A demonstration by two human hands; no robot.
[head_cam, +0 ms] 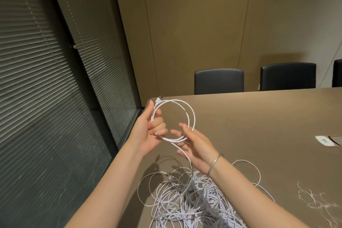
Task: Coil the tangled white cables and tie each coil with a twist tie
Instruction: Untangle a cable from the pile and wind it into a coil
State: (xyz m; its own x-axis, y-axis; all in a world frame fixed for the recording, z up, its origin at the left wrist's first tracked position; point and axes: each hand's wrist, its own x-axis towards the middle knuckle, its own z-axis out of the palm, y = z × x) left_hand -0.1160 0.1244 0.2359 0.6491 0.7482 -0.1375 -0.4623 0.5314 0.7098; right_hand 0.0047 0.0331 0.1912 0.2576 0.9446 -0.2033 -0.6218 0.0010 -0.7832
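Note:
A round coil of white cable [190, 114] hangs in the air above the table's far left corner. My left hand [151, 127] grips the coil's left side, with the plug end sticking up past the fingers. My right hand [194, 146] is at the coil's lower right, fingers loosely spread, and the loose cable runs across them down to the tangled pile of white cables [194, 196] on the table below. A heap of white twist ties [314, 200] lies at the lower right.
The brown table [259, 120] stretches right and away. A white socket panel [325, 140] is set into it at the right. Black chairs [218, 81] stand behind the far edge. Window blinds [46, 79] fill the left side.

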